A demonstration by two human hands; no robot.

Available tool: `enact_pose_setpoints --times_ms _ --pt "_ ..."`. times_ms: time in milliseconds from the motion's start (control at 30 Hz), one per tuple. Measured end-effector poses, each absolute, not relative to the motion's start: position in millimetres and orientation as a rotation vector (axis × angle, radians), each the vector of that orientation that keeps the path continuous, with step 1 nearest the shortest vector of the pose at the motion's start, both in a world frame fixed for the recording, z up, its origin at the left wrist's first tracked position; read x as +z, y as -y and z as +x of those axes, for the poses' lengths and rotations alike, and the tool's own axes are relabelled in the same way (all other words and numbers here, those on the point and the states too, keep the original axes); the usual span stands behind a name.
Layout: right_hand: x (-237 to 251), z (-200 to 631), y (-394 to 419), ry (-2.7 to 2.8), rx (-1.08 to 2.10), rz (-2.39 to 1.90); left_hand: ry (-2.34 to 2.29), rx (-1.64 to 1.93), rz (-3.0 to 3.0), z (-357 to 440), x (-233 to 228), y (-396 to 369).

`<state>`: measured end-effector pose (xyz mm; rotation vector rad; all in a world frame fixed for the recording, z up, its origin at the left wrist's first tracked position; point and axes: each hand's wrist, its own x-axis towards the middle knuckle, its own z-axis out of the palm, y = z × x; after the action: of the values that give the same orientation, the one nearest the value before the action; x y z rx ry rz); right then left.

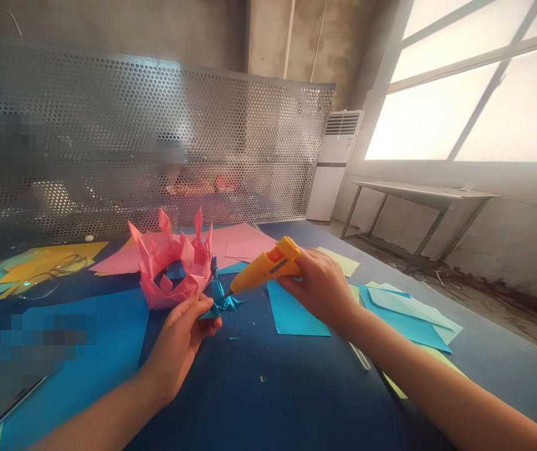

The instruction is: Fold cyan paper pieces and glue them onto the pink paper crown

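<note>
My left hand (181,341) pinches a small folded blue paper piece (220,294) over the dark blue table. In my right hand (322,282) is a yellow hot glue gun (263,268), gripped by its handle, its nozzle pointing down to the left. The nozzle tip meets or nearly meets the blue paper piece; I cannot tell whether they touch. Just behind my left hand stands a pink folded-paper crown (174,291) with several upright points. Part of the blue piece is hidden by my left fingers.
Pink sheets (245,241) lie behind the crown. A blue sheet (296,310) and a stack of blue and pale green papers (409,313) lie to the right. Glasses (55,272) rest by yellow paper (38,263) at left. A perforated metal screen (250,138) stands along the back.
</note>
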<state>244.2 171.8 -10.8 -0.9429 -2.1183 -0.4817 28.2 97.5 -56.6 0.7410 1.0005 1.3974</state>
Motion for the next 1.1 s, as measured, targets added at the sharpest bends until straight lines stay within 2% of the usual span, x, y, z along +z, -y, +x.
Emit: enact_pose_setpoints --times_ms 1100 --pt "-13.8 246.1 -176.2 2.092 -0.432 -1.047 -1.047 1.292 0.909 30.3 -51.9 -91.3"
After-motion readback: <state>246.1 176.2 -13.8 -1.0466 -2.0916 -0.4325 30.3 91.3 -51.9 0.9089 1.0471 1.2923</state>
